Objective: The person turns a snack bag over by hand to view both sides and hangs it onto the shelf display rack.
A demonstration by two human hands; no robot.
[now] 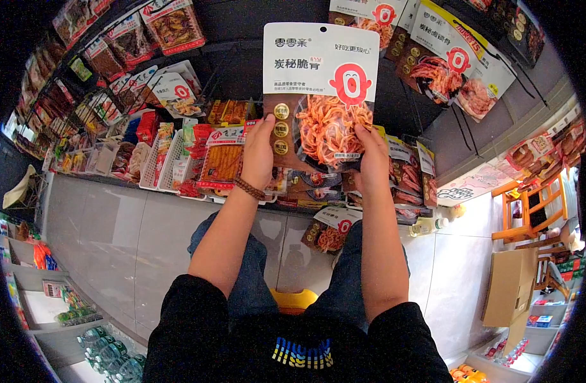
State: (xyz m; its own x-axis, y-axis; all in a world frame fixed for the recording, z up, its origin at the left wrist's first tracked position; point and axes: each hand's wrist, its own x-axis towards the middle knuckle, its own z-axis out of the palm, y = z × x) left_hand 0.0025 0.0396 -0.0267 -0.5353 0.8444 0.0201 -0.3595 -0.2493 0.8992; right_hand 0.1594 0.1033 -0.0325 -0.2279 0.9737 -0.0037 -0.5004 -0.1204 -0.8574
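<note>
A large snack packet (318, 70) with a white top, a brown lower part and a picture of reddish shredded food is held upright before me. My left hand (259, 150) grips its lower left edge, thumb on the front. On the lower right edge, my right hand (372, 156) holds it the same way. The fingers behind the packet are hidden. Below it, between my knees, a similar packet (331, 231) leans near the floor. Close to my left hand lies a packet of yellow-brown strips (222, 163) in a white basket.
Packets hang on hooks at the upper left (171, 29) and upper right (443, 60). White baskets (173, 159) line the low shelf. A bottle (428, 226) lies on the floor by the shelf's right end. Rightward are a cardboard box (511, 284) and wooden chairs (532, 207).
</note>
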